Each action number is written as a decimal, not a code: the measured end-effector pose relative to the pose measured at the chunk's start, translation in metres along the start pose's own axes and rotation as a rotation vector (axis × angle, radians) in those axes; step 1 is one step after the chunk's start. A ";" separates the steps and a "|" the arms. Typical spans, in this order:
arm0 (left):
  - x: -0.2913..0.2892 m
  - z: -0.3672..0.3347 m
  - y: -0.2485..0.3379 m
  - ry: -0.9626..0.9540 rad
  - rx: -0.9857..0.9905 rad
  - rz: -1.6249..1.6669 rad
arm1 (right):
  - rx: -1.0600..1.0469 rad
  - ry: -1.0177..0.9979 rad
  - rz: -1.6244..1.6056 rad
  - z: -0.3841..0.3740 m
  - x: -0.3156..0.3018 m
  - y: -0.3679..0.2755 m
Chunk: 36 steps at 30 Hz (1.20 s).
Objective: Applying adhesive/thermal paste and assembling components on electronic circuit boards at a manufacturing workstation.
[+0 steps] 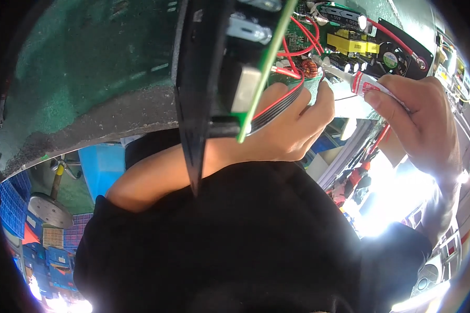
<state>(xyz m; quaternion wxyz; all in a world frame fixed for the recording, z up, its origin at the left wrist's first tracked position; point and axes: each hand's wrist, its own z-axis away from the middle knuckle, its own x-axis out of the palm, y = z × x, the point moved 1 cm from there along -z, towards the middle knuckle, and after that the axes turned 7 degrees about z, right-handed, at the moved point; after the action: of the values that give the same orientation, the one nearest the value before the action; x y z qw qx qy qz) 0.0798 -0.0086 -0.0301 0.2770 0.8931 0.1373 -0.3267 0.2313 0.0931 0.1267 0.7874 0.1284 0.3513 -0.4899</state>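
My right hand (pixel 420 112) is closed around a white and red squeeze tube (pixel 369 85). The tube's pale nozzle (pixel 335 70) points left, its tip close beside a copper-wound ring coil (pixel 310 68) on a green circuit board (pixel 296 40). Just below the coil, my left hand (pixel 290 125) has its fingers bent at the board's near edge; what they grip is hidden. Black and red wires (pixel 278 110) run across the back of this hand. Red wires (pixel 314 32) loop over the board near a yellow-wrapped transformer (pixel 351 44).
A black panel (pixel 199 68) and an upright circuit board (pixel 268 68) stand close in front, partly covering my left wrist. A fan (pixel 393 58) sits at the board's right. The worn green table (pixel 94 62) extends left; blue crates (pixel 15 195) and a stool (pixel 50 209) are below it.
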 end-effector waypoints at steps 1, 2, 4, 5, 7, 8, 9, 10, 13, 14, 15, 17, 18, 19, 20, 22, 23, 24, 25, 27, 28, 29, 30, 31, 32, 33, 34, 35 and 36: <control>-0.001 0.003 -0.001 -0.012 -0.007 -0.007 | -0.027 -0.001 -0.009 -0.006 0.001 0.002; 0.000 0.001 -0.001 0.011 0.012 0.012 | 0.013 -0.036 -0.025 -0.003 -0.003 0.000; 0.001 -0.003 -0.001 0.040 0.018 0.041 | 0.066 -0.070 -0.036 0.003 -0.008 -0.002; 0.002 -0.003 -0.001 0.045 0.005 0.056 | 0.048 -0.056 -0.022 0.002 -0.008 -0.001; 0.004 -0.005 -0.003 0.034 0.028 0.050 | 0.037 -0.043 -0.006 0.002 -0.008 0.001; 0.003 -0.005 -0.003 0.016 0.048 0.031 | 0.031 -0.069 -0.005 0.002 -0.010 0.003; 0.004 -0.005 -0.003 0.019 0.050 0.031 | 0.029 -0.095 -0.003 0.003 -0.011 0.003; 0.007 -0.004 -0.001 0.058 0.029 0.053 | 0.034 -0.094 0.000 0.004 -0.012 0.004; 0.006 0.006 0.000 0.059 -0.043 0.038 | -0.078 -0.078 -0.016 -0.012 -0.006 0.007; 0.006 0.004 0.001 0.082 -0.035 0.051 | -0.064 -0.099 0.007 -0.007 -0.009 0.006; 0.007 0.003 0.003 0.094 -0.024 0.058 | -0.053 -0.120 0.029 -0.003 -0.012 0.005; 0.008 0.002 0.006 0.117 -0.019 0.074 | -0.016 -0.120 0.007 0.006 -0.013 0.003; 0.011 0.004 0.006 0.107 -0.032 0.072 | -0.020 -0.136 -0.033 0.001 -0.009 0.008; 0.015 0.006 0.006 0.098 -0.044 0.076 | -0.033 -0.144 -0.039 -0.005 -0.005 0.012; 0.013 0.005 0.005 0.103 -0.042 0.083 | -0.015 -0.177 -0.040 -0.005 -0.007 0.011; 0.011 0.004 0.005 0.105 -0.040 0.080 | 0.006 -0.213 -0.041 -0.003 -0.009 0.009; 0.011 0.003 0.004 0.105 -0.040 0.071 | 0.025 -0.201 -0.088 -0.002 -0.008 0.010; 0.011 0.002 0.004 0.107 -0.040 0.070 | 0.044 -0.190 -0.136 -0.001 -0.007 0.010; 0.011 0.003 0.004 0.112 -0.045 0.074 | 0.044 -0.190 -0.134 -0.001 -0.006 0.009; 0.015 0.006 0.007 0.117 -0.051 0.078 | 0.027 -0.139 -0.148 -0.003 -0.005 0.006; 0.014 0.008 0.011 0.099 -0.107 0.100 | 0.019 -0.133 -0.148 -0.001 -0.008 0.006; 0.016 0.009 0.011 0.086 -0.161 0.133 | 0.015 -0.134 -0.155 -0.001 -0.007 0.007; 0.016 0.008 0.010 0.087 -0.159 0.133 | 0.011 -0.135 -0.163 -0.002 -0.007 0.007; 0.015 0.006 0.008 0.098 -0.107 0.095 | 0.012 -0.134 -0.162 -0.002 -0.007 0.007; 0.013 0.003 0.006 0.109 -0.056 0.060 | 0.013 -0.132 -0.153 -0.003 -0.007 0.006; 0.010 0.000 0.003 0.110 -0.054 0.062 | 0.015 -0.130 -0.144 -0.005 -0.006 0.005; 0.006 -0.003 0.001 0.058 -0.011 0.024 | 0.018 -0.129 -0.144 -0.006 -0.005 0.004; 0.004 -0.004 -0.001 0.006 0.031 -0.018 | 0.043 -0.118 -0.160 -0.010 -0.001 0.004; 0.004 -0.003 -0.001 0.008 0.032 -0.021 | 0.069 -0.105 -0.176 -0.012 0.002 0.004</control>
<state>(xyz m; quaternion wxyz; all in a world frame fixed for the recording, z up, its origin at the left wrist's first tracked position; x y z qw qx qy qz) 0.0838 -0.0057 -0.0316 0.2587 0.8973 0.1424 -0.3282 0.2300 0.1001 0.1168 0.7537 0.0983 0.3023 -0.5752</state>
